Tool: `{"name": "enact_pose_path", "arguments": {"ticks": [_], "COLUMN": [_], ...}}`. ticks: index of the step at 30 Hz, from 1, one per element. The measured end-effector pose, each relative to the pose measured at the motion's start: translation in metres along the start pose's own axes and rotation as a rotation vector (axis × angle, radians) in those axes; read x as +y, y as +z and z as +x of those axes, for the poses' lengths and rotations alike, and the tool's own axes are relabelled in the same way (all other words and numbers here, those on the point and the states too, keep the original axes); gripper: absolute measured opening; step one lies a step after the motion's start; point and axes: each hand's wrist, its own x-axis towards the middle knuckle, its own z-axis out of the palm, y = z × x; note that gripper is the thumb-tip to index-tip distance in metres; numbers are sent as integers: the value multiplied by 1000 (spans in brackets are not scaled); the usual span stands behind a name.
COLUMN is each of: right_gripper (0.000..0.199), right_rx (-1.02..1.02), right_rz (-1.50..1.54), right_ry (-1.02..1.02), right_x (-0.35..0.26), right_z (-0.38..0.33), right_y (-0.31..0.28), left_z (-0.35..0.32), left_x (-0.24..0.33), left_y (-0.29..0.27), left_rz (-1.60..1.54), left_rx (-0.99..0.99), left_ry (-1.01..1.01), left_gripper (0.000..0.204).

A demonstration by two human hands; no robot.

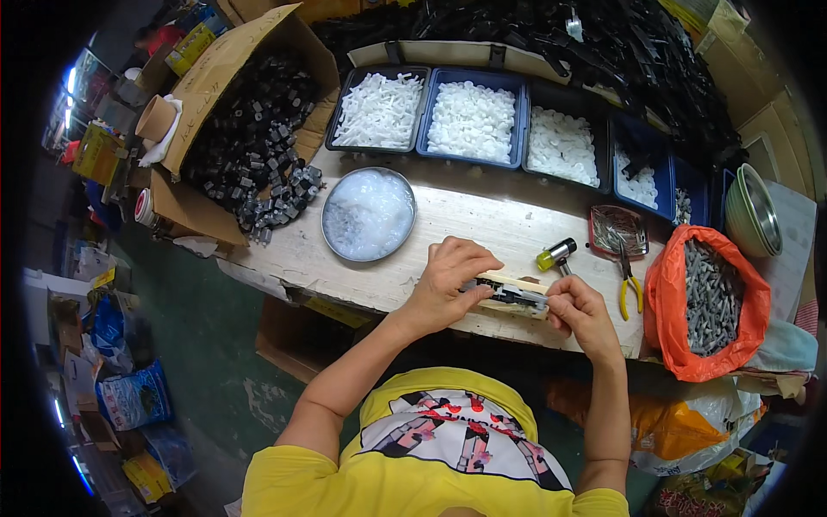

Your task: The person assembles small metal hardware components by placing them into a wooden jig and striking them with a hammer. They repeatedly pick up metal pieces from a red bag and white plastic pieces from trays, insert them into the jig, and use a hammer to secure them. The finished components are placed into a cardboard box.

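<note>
Fingers of both hands pinch a black plastic part (510,294) on a wooden jig (517,303) — left hand (448,284) at nine o'clock, right hand (579,312) at three. Light, stiff, probably snappable — best held by its ends.

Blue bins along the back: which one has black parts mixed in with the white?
The fourth blue bin from the left; the three others to its left hold only white parts.

Yellow-handled pliers (630,286), orange bag (680,297)
</note>
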Motion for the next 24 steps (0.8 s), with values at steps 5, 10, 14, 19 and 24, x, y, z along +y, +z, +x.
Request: {"name": "enact_pose_path", "arguments": {"ticks": [5, 10, 14, 19, 24], "right_gripper": [12, 8, 8, 8, 9], "right_rx": [62, 34, 34, 44, 89], "right_rz": [-9, -51, -52, -124, -219], "right_ry": [27, 75, 50, 17, 3], "right_x": [17, 17, 13, 13, 20], "right_z": [-1, 6, 11, 15, 17], "right_y": [-7, -6, 3, 6, 5], "left_z": [-9, -10, -10, -10, -11], "left_x": [-7, -7, -6, -6, -4], "left_y": [24, 31, 30, 30, 31], "left_rz": [91, 125, 127, 120, 104], "left_rx": [-39, -14, -14, 1, 25], "left_ry": [-85, -130, -155, -161, -158], "left_gripper": [36, 37, 37, 37, 30]}}
